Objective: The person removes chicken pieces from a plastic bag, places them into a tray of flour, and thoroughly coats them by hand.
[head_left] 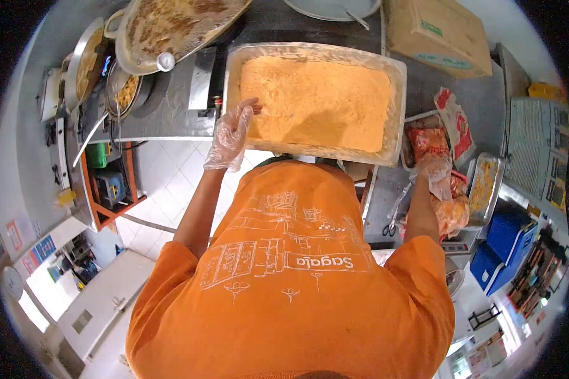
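My left hand (pixel 231 136) wears a clear plastic glove and is raised at the left rim of a big rectangular tub (pixel 395 120). Its fingers are slightly bent and apart, holding nothing. Orange breading powder (pixel 316 95) fills the tub in a broad, fairly even layer. On the right, my right hand (pixel 435 167), also gloved, reaches down to a plastic bag of red marinated food (pixel 428 140) lying in a tray. The fingers of that hand are hidden against the bag, so I cannot tell whether they grip it. Another bag with orange-coated pieces (pixel 452 213) lies just below the right wrist.
A metal tray (pixel 487 183) of yellowish pieces stands at the right, near scissors (pixel 390 228) and a red-and-white packet (pixel 454 126). A cardboard box (pixel 437 35) is at the back right. Far left are a large fry pan (pixel 171 28) and a pot (pixel 126 88).
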{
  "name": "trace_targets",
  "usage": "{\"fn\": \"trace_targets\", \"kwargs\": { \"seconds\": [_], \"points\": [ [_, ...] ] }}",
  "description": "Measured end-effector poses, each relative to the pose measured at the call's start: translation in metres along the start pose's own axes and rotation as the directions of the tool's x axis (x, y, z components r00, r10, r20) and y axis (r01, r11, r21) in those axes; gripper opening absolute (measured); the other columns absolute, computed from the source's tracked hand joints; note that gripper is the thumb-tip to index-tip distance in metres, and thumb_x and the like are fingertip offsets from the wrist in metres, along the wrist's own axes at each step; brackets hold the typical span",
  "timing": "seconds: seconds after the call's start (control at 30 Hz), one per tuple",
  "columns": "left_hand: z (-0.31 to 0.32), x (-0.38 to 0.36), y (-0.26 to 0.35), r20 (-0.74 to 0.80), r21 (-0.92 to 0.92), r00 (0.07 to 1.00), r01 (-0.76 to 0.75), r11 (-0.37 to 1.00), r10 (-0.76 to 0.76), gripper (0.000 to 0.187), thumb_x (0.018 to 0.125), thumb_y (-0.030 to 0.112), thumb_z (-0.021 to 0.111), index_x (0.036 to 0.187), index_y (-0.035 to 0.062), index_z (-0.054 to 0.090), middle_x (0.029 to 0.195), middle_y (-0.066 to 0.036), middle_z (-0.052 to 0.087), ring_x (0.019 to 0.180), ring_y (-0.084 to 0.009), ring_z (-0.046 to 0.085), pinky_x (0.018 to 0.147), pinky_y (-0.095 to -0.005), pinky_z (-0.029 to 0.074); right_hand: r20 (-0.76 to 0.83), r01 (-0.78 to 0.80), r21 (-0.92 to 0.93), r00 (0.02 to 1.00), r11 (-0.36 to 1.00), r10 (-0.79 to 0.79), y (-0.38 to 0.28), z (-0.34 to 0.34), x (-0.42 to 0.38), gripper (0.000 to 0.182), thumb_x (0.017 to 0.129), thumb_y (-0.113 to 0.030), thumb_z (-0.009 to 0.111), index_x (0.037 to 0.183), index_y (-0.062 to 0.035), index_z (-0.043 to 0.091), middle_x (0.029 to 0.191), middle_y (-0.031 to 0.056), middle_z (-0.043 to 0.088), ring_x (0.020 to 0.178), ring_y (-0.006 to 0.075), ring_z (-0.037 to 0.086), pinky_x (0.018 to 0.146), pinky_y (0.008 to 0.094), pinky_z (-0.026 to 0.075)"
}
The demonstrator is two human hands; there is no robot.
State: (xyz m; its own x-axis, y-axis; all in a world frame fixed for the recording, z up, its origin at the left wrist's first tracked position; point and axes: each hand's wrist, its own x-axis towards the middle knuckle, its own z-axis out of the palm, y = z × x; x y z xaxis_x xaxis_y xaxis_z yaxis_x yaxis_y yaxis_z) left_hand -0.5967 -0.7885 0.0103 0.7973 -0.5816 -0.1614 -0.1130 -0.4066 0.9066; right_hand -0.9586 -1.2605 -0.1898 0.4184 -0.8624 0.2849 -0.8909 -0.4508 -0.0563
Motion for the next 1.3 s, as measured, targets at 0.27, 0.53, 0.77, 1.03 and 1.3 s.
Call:
{"fn": "trace_targets", "kwargs": {
  "seconds": [0.27,0.53,0.77,1.03,1.3],
  "points": [
    [-0.032,-0.019,-0.027,-0.097,-0.013,0.995,0.011,1.0,-0.012,0.046,0.11,0.036,0.051,0.133,-0.0024,0.062,0.119,-0.016,0.074,0.11,-0.0226,0.07,0.096,-0.0345,0.054,0.065,0.012,0.14,0.998,0.99,-0.021,-0.022,-0.011,0.01,0.053,0.086,-0.036,0.074,0.126,-0.0013,0.064,0.115,0.0158,0.071,0.098,0.0266,0.068,0.089,0.0389,0.054],
    [-0.05,-0.028,-0.021,-0.093,0.003,0.994,-0.055,0.999,0.055,0.044,0.112,0.036,0.046,0.136,0.0024,0.058,0.115,-0.018,0.072,0.111,-0.028,0.069,0.096,-0.0398,0.053,0.117,-0.086,0.276,0.992,0.957,0.056,-0.04,-0.033,0.002,0.05,0.088,-0.033,0.073,0.126,-0.0009,0.065,0.115,0.0154,0.072,0.096,0.0242,0.068,0.087,0.0355,0.054],
    [-0.067,-0.042,-0.022,-0.169,-0.121,0.985,0.022,0.992,-0.043,0.047,0.111,0.04,0.046,0.138,0.003,0.057,0.116,-0.014,0.072,0.113,-0.0234,0.066,0.098,-0.0391,0.052,0.165,-0.192,0.436,0.977,0.879,0.132,-0.051,-0.051,-0.013,0.048,0.089,-0.03,0.072,0.126,-0.0006,0.065,0.115,0.015,0.073,0.094,0.022,0.068,0.085,0.0326,0.054],
    [-0.146,-0.087,-0.136,-0.509,-0.411,0.796,0.108,0.905,-0.326,0.062,0.107,0.056,0.046,0.138,0.0037,0.06,0.119,-0.014,0.07,0.111,-0.0247,0.067,0.098,-0.0421,0.054,0.22,-0.307,0.638,0.952,0.706,0.214,-0.075,-0.08,-0.024,0.045,0.091,-0.028,0.071,0.126,-0.0003,0.066,0.116,0.0146,0.073,0.092,0.0195,0.068,0.082,0.0293,0.054],
    [-0.443,-0.124,-0.371,-0.824,-0.354,0.417,0.147,0.923,-0.383,0.039,0.107,0.04,0.054,0.122,0.0068,0.067,0.106,-0.007,0.074,0.094,-0.0159,0.071,0.076,-0.0323,0.053,0.238,-0.345,0.85,0.926,0.398,0.294,-0.18,-0.133,-0.052,0.042,0.092,-0.025,0.07,0.127,0.0,0.067,0.116,0.0141,0.074,0.09,0.017,0.068,0.08,0.026,0.054]
  ]
}}
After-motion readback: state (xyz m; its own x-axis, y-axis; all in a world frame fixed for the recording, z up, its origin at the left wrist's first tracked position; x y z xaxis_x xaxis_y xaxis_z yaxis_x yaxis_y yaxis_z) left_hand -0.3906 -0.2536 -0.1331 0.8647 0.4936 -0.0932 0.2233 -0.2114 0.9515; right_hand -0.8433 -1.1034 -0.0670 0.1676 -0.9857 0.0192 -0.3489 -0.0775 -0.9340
